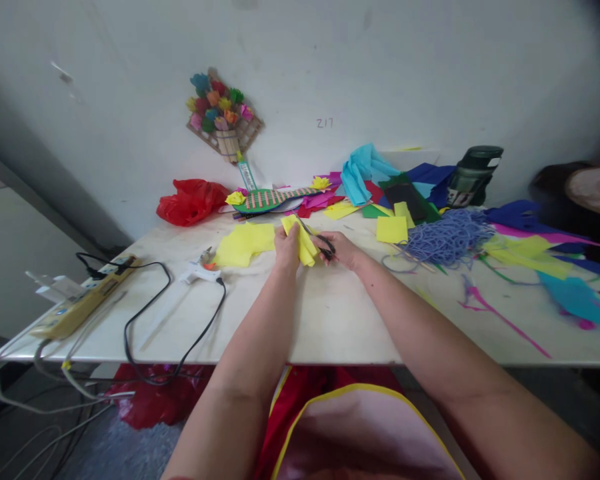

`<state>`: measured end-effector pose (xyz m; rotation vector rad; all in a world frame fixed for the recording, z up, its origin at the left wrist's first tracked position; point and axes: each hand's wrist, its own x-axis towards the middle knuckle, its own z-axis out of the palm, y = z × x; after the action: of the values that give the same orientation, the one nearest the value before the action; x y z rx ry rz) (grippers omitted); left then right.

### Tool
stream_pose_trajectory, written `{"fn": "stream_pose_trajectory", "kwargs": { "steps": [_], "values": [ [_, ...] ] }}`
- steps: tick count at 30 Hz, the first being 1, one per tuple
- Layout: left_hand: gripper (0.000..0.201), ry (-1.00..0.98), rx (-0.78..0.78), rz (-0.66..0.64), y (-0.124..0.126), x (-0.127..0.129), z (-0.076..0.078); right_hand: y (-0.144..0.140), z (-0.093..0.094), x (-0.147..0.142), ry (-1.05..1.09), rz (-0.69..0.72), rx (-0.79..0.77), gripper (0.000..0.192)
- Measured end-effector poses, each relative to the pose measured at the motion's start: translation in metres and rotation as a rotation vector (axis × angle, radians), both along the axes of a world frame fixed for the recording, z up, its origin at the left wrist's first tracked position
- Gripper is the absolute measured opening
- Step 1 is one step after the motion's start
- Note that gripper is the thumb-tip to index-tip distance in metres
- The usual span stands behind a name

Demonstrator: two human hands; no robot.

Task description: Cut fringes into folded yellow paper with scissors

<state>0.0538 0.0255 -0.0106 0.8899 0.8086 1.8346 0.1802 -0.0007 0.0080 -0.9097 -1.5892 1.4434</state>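
Now left hand holds yellow paper, right hand scissors.

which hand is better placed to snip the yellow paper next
Right, probably. The right hand holds the scissors with the blades at the folded yellow paper; the left hand has its grip on that paper, holding it up.

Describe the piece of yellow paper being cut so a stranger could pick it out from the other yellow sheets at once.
Start at the white table against the wall and find the two bare forearms reaching to its middle. The left hand pinches a folded yellow paper, and the right hand works black scissors into it. The other yellow pieces lie flat on the table; this one alone is lifted and gripped.
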Motion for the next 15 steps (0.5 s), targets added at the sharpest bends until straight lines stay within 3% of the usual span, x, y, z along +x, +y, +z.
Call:
{"fn": "stream_pose_trajectory", "kwargs": {
  "steps": [15],
  "values": [
    [0.026,-0.013,-0.005,-0.016,-0.0045,0.0034,0.0032,0.005,-0.0051,-0.0004,0.084,-0.014,0.03,0.031]
  ]
}}
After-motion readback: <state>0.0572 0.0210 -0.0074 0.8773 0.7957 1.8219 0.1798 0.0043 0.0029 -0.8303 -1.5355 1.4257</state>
